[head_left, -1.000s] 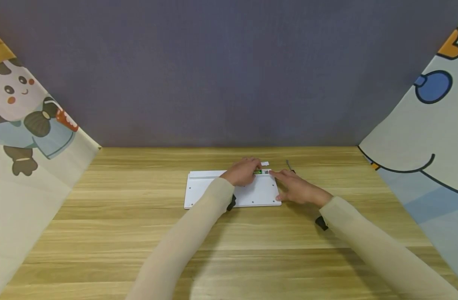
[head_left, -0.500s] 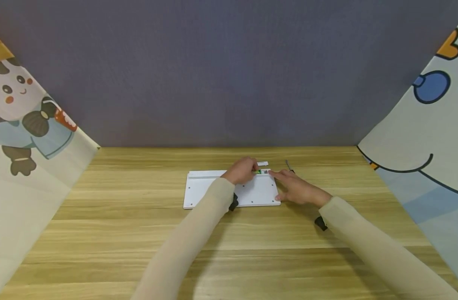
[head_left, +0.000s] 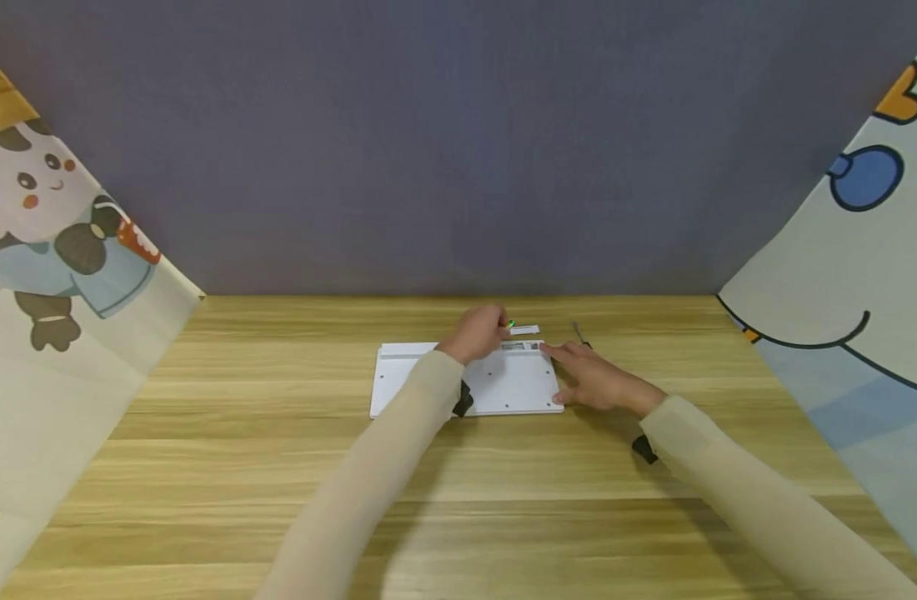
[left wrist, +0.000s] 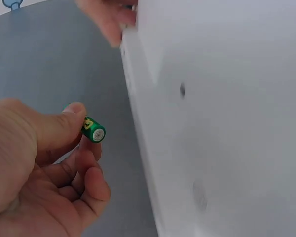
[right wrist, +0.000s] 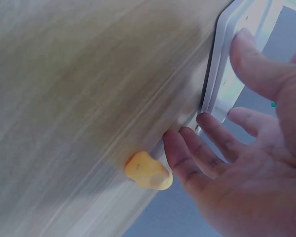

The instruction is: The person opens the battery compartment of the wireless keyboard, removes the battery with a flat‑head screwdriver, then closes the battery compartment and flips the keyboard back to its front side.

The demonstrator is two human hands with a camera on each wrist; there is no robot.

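Observation:
A white keyboard lies underside up on the table, small dark screw spots across its back. Along its far edge, at the right end, the battery compartment is uncovered. My left hand pinches a green battery between thumb and fingers, just past that edge, one metal end facing out. A narrow white battery cover lies behind the keyboard. My right hand rests at the keyboard's right end, fingers spread. In the right wrist view its thumb touches the back while other fingertips reach the edge.
Past the right hand lies a screwdriver, its thin shaft pointing away; a yellow knobbed handle shows below the fingers in the right wrist view. The wooden table ends at a grey partition.
My left hand has lifted the green battery out of the compartment and moved it back past the keyboard's far edge. The right hand has stayed in place.

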